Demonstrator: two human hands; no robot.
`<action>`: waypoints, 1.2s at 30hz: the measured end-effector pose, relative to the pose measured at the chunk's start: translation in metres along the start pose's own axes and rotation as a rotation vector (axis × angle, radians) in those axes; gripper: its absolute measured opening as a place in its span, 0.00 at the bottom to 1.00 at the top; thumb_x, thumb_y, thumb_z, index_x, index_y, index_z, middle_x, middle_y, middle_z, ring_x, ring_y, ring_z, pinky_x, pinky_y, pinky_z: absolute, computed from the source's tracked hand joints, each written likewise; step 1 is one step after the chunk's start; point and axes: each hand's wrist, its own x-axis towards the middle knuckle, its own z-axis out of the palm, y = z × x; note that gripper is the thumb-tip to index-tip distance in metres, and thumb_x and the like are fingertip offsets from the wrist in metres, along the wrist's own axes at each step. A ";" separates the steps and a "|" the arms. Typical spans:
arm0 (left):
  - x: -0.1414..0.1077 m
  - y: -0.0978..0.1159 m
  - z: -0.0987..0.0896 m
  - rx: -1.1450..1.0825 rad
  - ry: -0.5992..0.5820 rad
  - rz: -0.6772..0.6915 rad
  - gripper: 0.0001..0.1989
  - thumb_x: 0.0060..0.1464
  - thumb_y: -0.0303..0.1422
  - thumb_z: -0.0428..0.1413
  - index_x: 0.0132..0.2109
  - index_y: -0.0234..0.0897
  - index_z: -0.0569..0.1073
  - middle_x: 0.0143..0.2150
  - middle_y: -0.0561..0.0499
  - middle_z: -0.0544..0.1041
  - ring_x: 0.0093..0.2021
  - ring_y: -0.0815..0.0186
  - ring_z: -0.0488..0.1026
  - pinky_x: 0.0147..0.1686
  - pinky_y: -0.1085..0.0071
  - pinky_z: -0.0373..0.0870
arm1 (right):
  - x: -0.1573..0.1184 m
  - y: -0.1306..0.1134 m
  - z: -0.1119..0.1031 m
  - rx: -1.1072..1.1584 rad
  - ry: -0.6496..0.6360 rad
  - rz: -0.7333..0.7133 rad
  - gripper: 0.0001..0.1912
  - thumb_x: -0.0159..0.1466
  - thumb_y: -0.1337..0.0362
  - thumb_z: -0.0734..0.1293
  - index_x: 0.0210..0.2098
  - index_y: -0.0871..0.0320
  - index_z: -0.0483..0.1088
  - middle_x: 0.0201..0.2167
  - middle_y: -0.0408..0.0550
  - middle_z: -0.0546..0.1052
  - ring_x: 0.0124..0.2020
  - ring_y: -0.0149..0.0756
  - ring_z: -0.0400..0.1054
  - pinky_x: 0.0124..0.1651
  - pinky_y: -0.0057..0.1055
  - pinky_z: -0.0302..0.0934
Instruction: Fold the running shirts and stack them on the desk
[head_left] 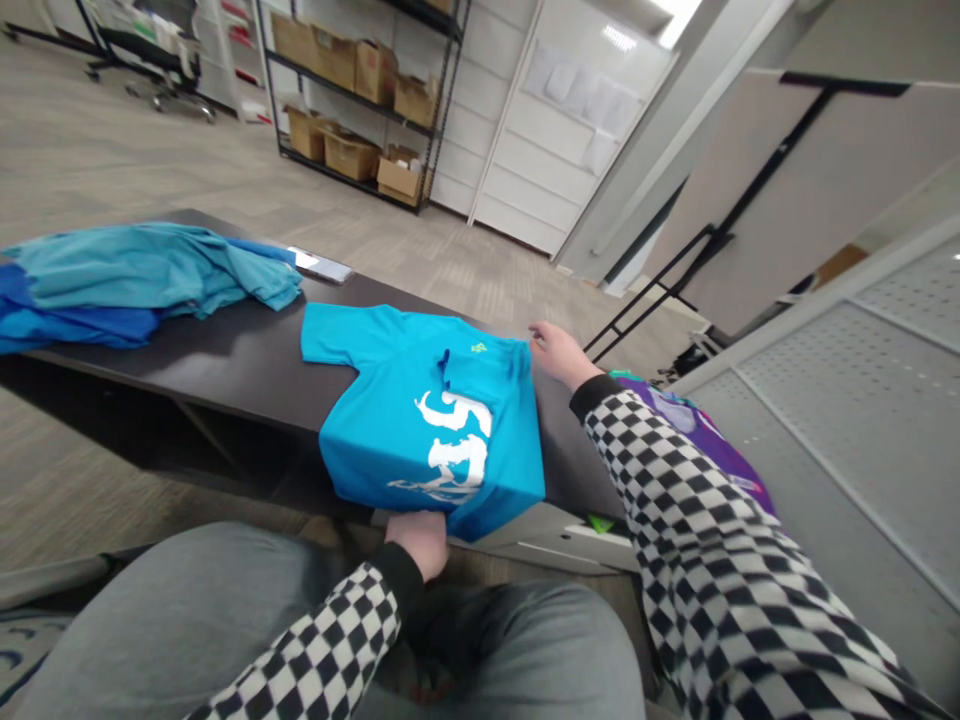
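The blue shirt (397,410) is flanked: left grip (420,543) at its hem, right grip (556,352) by its folded side; neither's hold can be told.

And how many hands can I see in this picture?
2: the left hand at the near edge of the blue shirt, and the right hand by its far right corner. No others show.

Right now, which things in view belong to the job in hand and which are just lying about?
Job in hand:
blue shirt
left hand, at its near edge
right hand, beside it
dark table, beneath it

Apparently lying about:
heaped clothes
phone
purple cloth
cardboard boxes
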 end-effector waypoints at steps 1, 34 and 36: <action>-0.007 0.010 -0.011 0.077 0.011 0.013 0.14 0.57 0.40 0.65 0.45 0.36 0.86 0.46 0.29 0.86 0.51 0.34 0.83 0.54 0.45 0.73 | -0.017 -0.005 -0.004 0.038 0.030 -0.048 0.24 0.75 0.64 0.64 0.67 0.59 0.75 0.64 0.60 0.81 0.65 0.53 0.75 0.71 0.44 0.66; -0.039 0.057 -0.060 -0.433 0.595 0.320 0.20 0.73 0.48 0.57 0.37 0.42 0.81 0.26 0.52 0.79 0.26 0.63 0.75 0.31 0.67 0.69 | -0.166 -0.043 0.051 0.259 0.164 0.015 0.18 0.75 0.62 0.67 0.60 0.52 0.82 0.66 0.51 0.82 0.68 0.51 0.76 0.76 0.47 0.65; -0.045 0.067 -0.071 -0.275 0.677 0.508 0.18 0.75 0.43 0.54 0.38 0.42 0.81 0.31 0.50 0.82 0.33 0.61 0.79 0.38 0.64 0.73 | -0.167 -0.044 0.050 0.258 0.161 0.013 0.18 0.75 0.62 0.67 0.61 0.52 0.82 0.67 0.51 0.82 0.68 0.50 0.76 0.76 0.47 0.65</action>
